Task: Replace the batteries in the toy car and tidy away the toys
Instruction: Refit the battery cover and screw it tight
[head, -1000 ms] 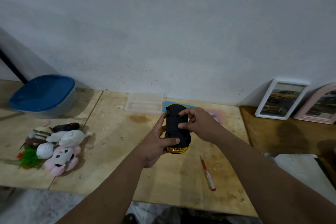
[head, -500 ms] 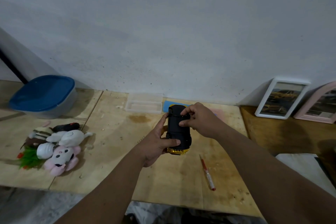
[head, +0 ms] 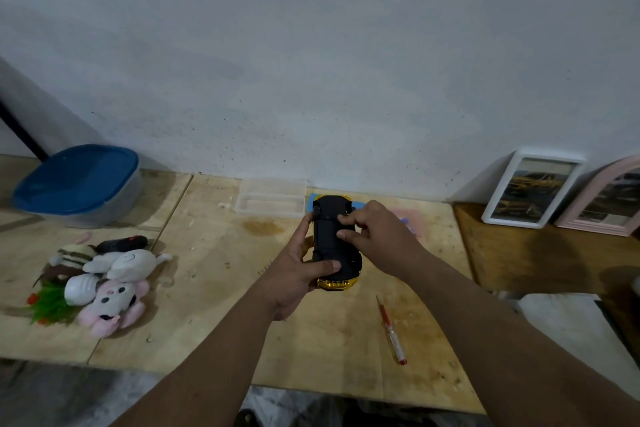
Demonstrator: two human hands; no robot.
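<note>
Fingers (head: pixel 343 218) of the right hand (head: pixel 377 236) are curled and pressing on the black underside of the car (head: pixel 334 243), at its far end, mid-frame. Looks like they're working the battery cover; can't tell if they pinch anything or if the cover is on or off. Left hand (head: pixel 298 274) grips the car from the left side, thumb across the near end, fingers wrapped behind, holding it just above the counter (head: pixel 214 288).

Key relation: car's long axis runs near-to-far, roughly top to bottom in the frame, gold nose toward the bottom, belly up to the camera. Cover area lies directly under the right fingertips, so the right hand is the working one and the left only steadies. Any slide or pry prob. goes along that long axis.

Red screwdriver (head: pixel 393 333) lies on the counter at lower right, below the right hand and nearer to it, not touched. Clear tray (head: pixel 270 201) sits by the wall just upper left of the car. Plush toys (head: pixel 100 281) are piled at left, with a blue-lidded tub (head: pixel 76 180) behind them, upper left. Tidying not yet begun, judging by that pile.
</note>
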